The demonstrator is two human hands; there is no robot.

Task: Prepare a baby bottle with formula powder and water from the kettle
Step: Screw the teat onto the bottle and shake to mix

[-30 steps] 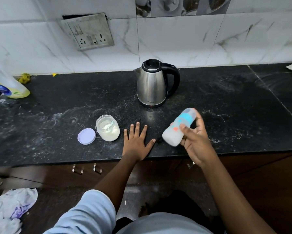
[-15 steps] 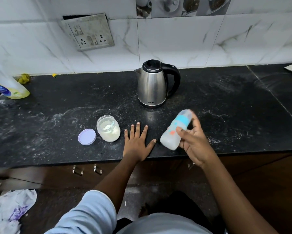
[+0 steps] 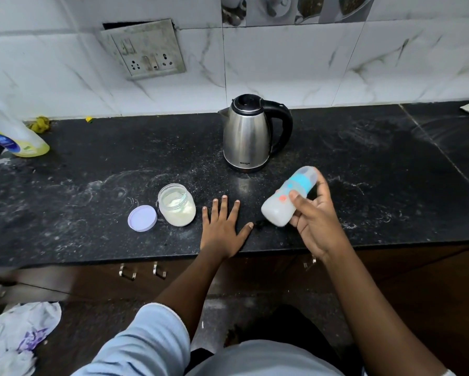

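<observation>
1. The counter (image 3: pixel 92 172) is a black, speckled stone slab streaked with pale powdery smears. A seam crosses it at the far right.
2. The wall (image 3: pixel 282 63) behind it is glossy white tile with grey veining. On the left it carries a grimy, tilted socket plate (image 3: pixel 146 50).
3. The kettle (image 3: pixel 247 137) stands upright at the far middle of the counter. It is brushed steel and tapers upward, with a black lid and a black loop handle on its right. The lid is down, so what is inside cannot be seen.
4. The baby bottle (image 3: pixel 276 210) is a cloudy, translucent plastic cylinder with a blue collar and a clear cap. It is tilted, with its base to the near left and its cap to the far right. The inside looks milky white.
5. The right hand (image 3: pixel 317 221) grips the bottle, with the thumb across the front and the fingers curled behind. It holds the bottle to the near right of the kettle, by the counter's near edge.
6. The left hand (image 3: pixel 222 229) rests palm down on the counter, fingers straight and spread, and holds nothing. It lies between the jar and the bottle.
7. The jar (image 3: pixel 177 204) is round, clear and open. It stands just left of that hand and is partly filled with cream-white powder.
8. Its lid (image 3: pixel 142 218), a flat lilac disc, lies just beside the jar on the left.
9. A plastic detergent bottle (image 3: pixel 14 134) holding yellow liquid stands at the far left.
10. A crumpled white cloth (image 3: pixel 19 335) lies on the floor at the near left.
</observation>
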